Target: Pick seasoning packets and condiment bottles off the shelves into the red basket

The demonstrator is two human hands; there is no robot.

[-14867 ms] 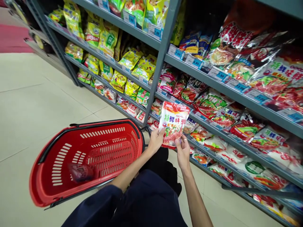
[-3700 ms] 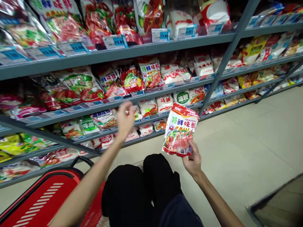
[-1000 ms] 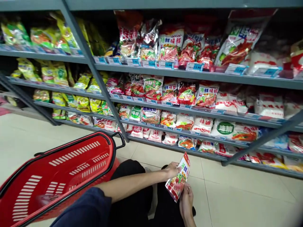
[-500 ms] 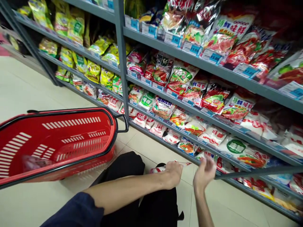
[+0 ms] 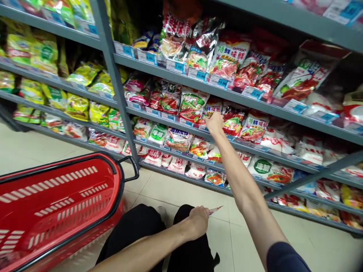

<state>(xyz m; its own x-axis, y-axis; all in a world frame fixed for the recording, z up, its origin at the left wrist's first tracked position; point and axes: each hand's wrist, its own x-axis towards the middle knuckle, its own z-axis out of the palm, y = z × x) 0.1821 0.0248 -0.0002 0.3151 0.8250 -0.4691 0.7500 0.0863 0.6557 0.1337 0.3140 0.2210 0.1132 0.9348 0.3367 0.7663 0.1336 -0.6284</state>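
Observation:
My left hand [image 5: 198,222], low over my knees, is closed around a small packet; only its thin white-and-red tip [image 5: 216,210] sticks out past the fingers. With the arm stretched forward, my right hand [image 5: 214,122] is at the middle shelf, at the front of a red-and-white seasoning packet [image 5: 212,107]. Its fingers are bent and look closed on the packet's lower edge, partly hidden by the back of the hand. A green-and-red seasoning packet [image 5: 193,104] lies just left of that hand, and a red packet [image 5: 232,119] just right.
A red shopping basket [image 5: 112,170] with a black handle stands on the tiled floor at my left. Grey shelves [image 5: 170,70] full of seasoning bags rise in front, with price tags along the edges. A diagonal brace [image 5: 312,179] crosses the lower right shelves.
My right hand has moved from beside the left hand up and forward to the middle shelf. The left hand still holds its packet. The view has shifted right, toward the shelves.

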